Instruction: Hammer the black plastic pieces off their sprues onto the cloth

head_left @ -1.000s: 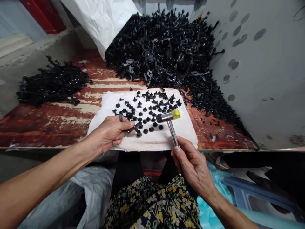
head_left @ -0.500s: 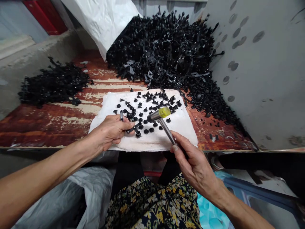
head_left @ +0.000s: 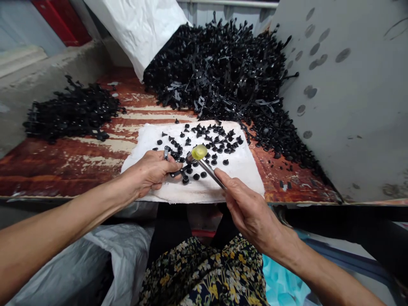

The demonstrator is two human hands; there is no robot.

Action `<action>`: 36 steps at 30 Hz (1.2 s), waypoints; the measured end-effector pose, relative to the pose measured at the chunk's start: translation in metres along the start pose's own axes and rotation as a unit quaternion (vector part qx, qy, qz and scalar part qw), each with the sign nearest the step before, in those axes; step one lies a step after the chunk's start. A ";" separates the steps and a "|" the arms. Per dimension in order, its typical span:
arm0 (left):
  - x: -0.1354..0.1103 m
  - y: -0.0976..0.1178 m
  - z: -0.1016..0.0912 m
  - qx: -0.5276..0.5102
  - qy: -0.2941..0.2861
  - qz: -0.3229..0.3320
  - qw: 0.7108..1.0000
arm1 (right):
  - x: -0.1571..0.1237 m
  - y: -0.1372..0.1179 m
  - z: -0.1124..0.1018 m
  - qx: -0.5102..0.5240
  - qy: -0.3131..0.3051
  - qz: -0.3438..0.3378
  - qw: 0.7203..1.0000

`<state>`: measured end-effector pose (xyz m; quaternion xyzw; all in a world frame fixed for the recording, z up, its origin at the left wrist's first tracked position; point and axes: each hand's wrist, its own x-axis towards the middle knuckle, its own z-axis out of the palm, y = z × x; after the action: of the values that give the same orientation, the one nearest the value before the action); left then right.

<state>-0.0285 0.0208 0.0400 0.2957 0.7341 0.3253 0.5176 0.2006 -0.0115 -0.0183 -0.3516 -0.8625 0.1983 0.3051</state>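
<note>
My left hand (head_left: 154,170) is closed on a black jointed bracket (head_left: 177,173), whose arms stick out past the thumb and forefinger. One end of the bracket meets a round black stud (head_left: 185,180) on the white cloth (head_left: 153,194). Gripped by its handle in my right hand (head_left: 244,204) is a mallet (head_left: 208,170) with a clear yellow face. The mallet's head is tilted and hangs just right of the left fingertips, in front of some of the studs. Several loose black studs (head_left: 196,177) with round bases lie spread over the cloth.
A large heap of black brackets (head_left: 216,68) rises at the back, with loose studs trailing down its right side. On the left sits a smaller black heap (head_left: 73,110). A white sack (head_left: 137,29) hangs at the back left. A grey panel (head_left: 350,106) borders the right.
The mallet has swung left, closer to my left hand, and its yellow face has turned more toward me. My left hand has barely shifted and keeps its hold on the bracket.
</note>
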 end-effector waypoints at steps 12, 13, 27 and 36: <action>0.001 -0.005 -0.001 -0.022 -0.003 0.009 1.000 | 0.003 -0.005 -0.011 -0.036 -0.012 -0.012 0.999; 0.001 -0.005 -0.001 -0.022 -0.005 0.007 1.000 | 0.002 -0.006 -0.011 -0.027 0.011 -0.018 0.999; -0.001 -0.009 0.003 -0.008 -0.016 0.011 1.000 | 0.004 -0.013 -0.013 -0.060 0.047 -0.025 0.997; -0.016 -0.013 -0.017 -0.055 -0.075 0.034 0.995 | -0.008 -0.009 -0.018 0.076 0.145 0.089 0.983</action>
<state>-0.0410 -0.0027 0.0430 0.3153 0.6637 0.3594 0.5752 0.2127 -0.0209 -0.0035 -0.4276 -0.7571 0.2366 0.4336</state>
